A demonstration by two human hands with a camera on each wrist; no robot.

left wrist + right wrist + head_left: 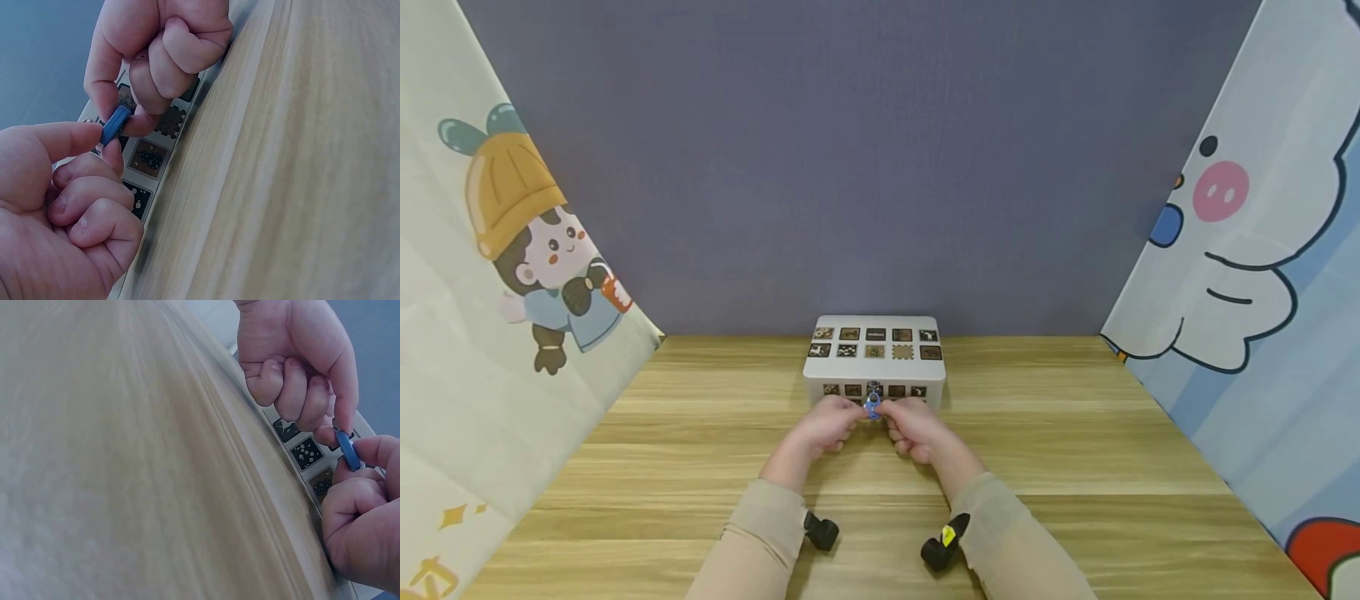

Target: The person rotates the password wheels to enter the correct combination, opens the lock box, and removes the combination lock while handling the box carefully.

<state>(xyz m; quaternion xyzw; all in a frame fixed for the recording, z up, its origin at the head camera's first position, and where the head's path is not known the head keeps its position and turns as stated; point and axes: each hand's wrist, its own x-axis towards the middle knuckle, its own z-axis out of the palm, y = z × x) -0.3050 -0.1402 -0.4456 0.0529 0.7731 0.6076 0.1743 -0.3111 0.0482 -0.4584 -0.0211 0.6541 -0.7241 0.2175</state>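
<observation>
A small blue padlock [872, 406] hangs at the metal clasp [873, 387] on the front of a white box [876, 369] printed with brown and black stamp pictures. The box lid is down. From the left, my left hand [831, 422] pinches the padlock between thumb and index finger, its other fingers curled in. My right hand [919, 429] pinches it from the opposite side in the same way. Both wrist views show the blue padlock body [115, 124] [348, 451] edge-on between the fingertips. The fingers partly cover it, and its keyhole cannot be made out.
The box stands at the back of a wood-grain table [1037, 450], close to a dark grey-blue wall [880, 167]. Cartoon-printed sheets [445, 333] [1315, 333] flank the table at left and right. A black wrist camera [822, 533] sits below each forearm.
</observation>
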